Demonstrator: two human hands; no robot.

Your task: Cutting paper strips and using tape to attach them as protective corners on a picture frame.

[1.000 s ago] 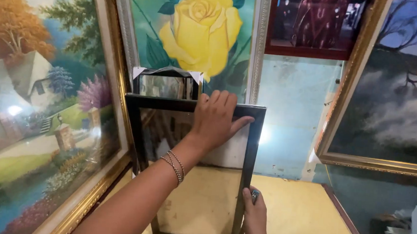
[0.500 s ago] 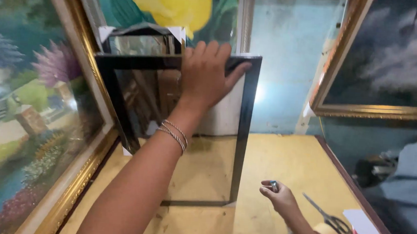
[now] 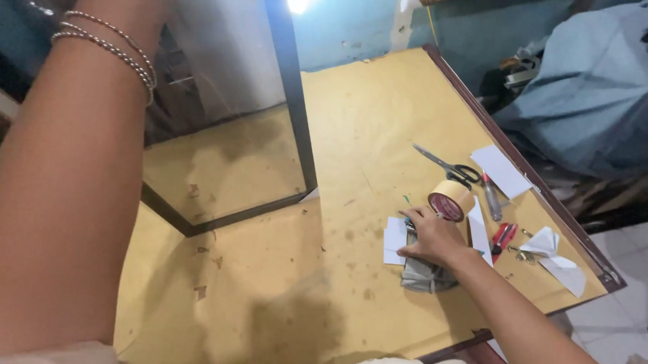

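While the left arm point(image 3: 62, 173) reaches up and out of the head view, its hand hidden past the top edge so its grip cannot be told, a tall frame point(image 3: 291, 105) stands on end on the yellow table point(image 3: 357, 131). The frame is thin and black and holds a glass pane; its long axis runs upright, top out of view, and its bottom corner rests on the tabletop left of centre. The pane faces the wearer, turned a little to the right. Through it show the table and a pale wall. Two beaded bracelets point(image 3: 115, 45) circle the left wrist.

At right the right hand point(image 3: 429, 237) lies palm down, fingers spread and loosely curled, on a grey bundle point(image 3: 423, 274) near the table's front edge, touching white paper slips point(image 3: 394, 239). Whether it grips anything cannot be told. Just beyond its fingers lies a roll of tan tape point(image 3: 452, 199), with scissors point(image 3: 449, 166) behind it, blades pointing left and away. A red-handled cutter point(image 3: 502, 236) and folded white paper point(image 3: 559, 256) lie nearer the table's right edge, and a blue cloth point(image 3: 599, 94) is heaped beyond the table.
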